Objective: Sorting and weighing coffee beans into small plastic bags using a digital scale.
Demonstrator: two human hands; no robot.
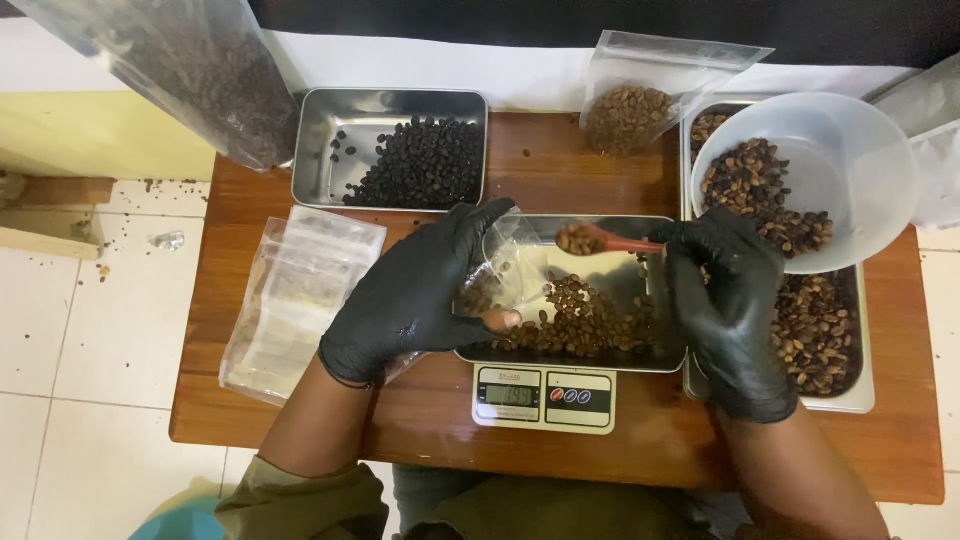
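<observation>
Both hands wear black gloves. My left hand (pixel 420 295) grips a small clear plastic pouch (pixel 510 265), held open over a steel tray (pixel 655 350) of brown coffee beans that rests on a white digital scale (pixel 545 397). My right hand (pixel 725 310) pinches a small red spoon (pixel 615 241) loaded with beans, its bowl at the pouch's mouth. The left thumb's glove is torn and a bare fingertip shows.
A steel tray (pixel 330 130) of dark beans sits at the back left. Flat empty pouches (pixel 295 300) lie at left. A filled pouch (pixel 635 100) stands at the back. A white bowl (pixel 860 150) of beans rests on a right-hand tray (pixel 860 400). A large bean bag (pixel 190 70) hangs top left.
</observation>
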